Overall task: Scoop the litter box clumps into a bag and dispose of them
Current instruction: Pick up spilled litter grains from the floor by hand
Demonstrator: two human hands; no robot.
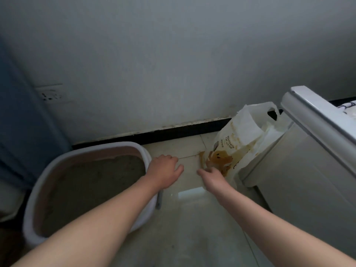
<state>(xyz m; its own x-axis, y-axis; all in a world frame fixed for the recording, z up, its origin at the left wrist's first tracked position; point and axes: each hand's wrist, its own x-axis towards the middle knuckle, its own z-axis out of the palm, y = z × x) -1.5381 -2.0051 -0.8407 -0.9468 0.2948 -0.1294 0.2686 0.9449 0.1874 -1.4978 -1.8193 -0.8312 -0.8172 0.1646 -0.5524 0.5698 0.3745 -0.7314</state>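
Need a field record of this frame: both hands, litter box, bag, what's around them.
left hand: beside the litter box's right rim, fingers loosely curled, holding nothing
right hand: at the lower edge of the litter bag; contact unclear
litter box: white rim, on the floor by the wall
litter: grey, inside the box
litter bag: white, printed "Bentonite Cat Litter", leaning on the white cabinet
floor: glossy tiles
scoop: none identifiable
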